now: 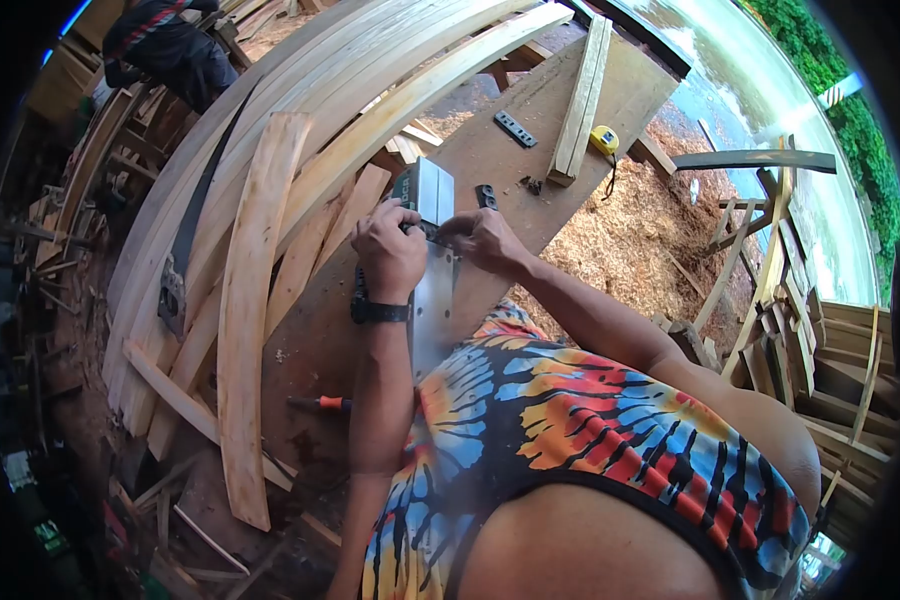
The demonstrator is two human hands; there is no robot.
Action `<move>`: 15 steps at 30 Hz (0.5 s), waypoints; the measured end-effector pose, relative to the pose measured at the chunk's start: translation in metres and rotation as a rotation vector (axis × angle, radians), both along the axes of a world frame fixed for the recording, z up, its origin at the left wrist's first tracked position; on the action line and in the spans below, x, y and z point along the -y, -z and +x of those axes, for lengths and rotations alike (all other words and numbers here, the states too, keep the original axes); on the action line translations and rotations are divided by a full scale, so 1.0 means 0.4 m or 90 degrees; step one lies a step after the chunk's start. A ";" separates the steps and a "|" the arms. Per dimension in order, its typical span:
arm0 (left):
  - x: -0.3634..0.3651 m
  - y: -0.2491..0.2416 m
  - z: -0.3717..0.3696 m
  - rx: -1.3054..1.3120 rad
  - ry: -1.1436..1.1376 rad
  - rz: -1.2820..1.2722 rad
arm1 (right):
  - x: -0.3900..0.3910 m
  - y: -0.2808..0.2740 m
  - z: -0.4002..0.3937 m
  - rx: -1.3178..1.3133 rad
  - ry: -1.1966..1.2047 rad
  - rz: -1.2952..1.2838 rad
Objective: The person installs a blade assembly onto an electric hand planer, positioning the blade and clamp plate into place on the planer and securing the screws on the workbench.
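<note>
A power planer (432,300) lies on the board bench with its silver metal sole facing up. My left hand (390,250), a black watch on its wrist, curls its fingers over the planer's left side near the gap across the sole. From the right, my right hand (485,240) has its fingers closed together at the same gap; what they pinch, if anything, is hidden. A small dark slotted piece (486,197) lies just beyond my right hand. Farther off is a similar dark slotted bar (515,128). A screwdriver with an orange-and-black handle (320,402) lies left of my left forearm.
Long curved planks (370,90) are stacked at the left, with a loose board (255,320) across them and a handsaw (175,285) on top. A yellow tape measure (604,140) sits beside a wooden beam (580,105). Shavings (630,250) cover the ground. Another person (165,50) bends at upper left.
</note>
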State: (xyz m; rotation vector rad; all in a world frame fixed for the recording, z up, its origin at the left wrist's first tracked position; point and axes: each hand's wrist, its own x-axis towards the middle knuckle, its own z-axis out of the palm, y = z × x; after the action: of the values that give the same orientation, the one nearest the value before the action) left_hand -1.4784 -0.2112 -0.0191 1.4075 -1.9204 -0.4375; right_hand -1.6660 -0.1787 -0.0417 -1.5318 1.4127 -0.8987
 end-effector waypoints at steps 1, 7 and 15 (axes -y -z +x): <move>-0.003 -0.004 -0.001 -0.006 -0.003 -0.003 | -0.004 -0.007 0.004 -0.021 0.010 -0.009; 0.000 -0.004 -0.005 -0.024 -0.003 0.003 | -0.017 -0.035 0.016 -0.079 0.045 0.030; -0.009 -0.011 -0.008 -0.018 -0.015 0.008 | -0.022 0.006 0.032 -0.045 0.114 0.010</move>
State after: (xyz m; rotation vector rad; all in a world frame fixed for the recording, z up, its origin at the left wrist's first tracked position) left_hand -1.4816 -0.2077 -0.0147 1.4229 -1.8804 -0.4569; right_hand -1.6531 -0.1699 -0.0440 -1.4551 1.6248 -0.9452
